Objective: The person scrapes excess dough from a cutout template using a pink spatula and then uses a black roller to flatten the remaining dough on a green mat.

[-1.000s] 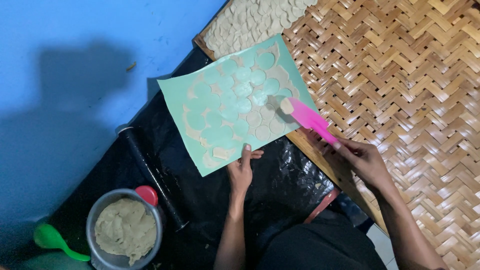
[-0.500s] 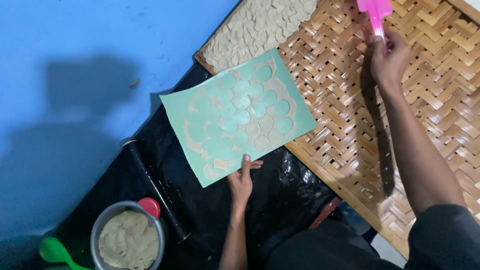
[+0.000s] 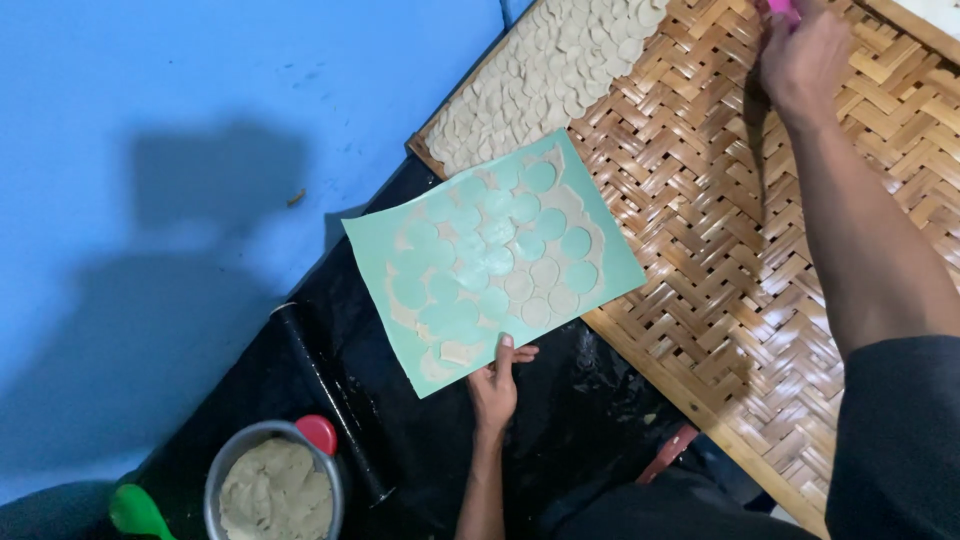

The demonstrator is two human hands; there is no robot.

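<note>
The left hand [image 3: 495,388] pinches the near edge of a mint-green sheet [image 3: 492,258] with its fingers closed on it, thumb on top; the sheet, dotted with round cut-outs and thin dough, lies tilted across black plastic sheeting [image 3: 560,420] and the corner of a woven bamboo tray [image 3: 700,230]. The right hand [image 3: 803,62] reaches far over the tray, fingers wrapped around a pink tool [image 3: 783,9] mostly cut off by the frame, near a patch of pale dough discs [image 3: 545,75]. A black rolling pin [image 3: 330,400], a metal bowl of dough [image 3: 275,490], a red lid [image 3: 318,432] and a green scoop [image 3: 135,510] sit at lower left.
</note>
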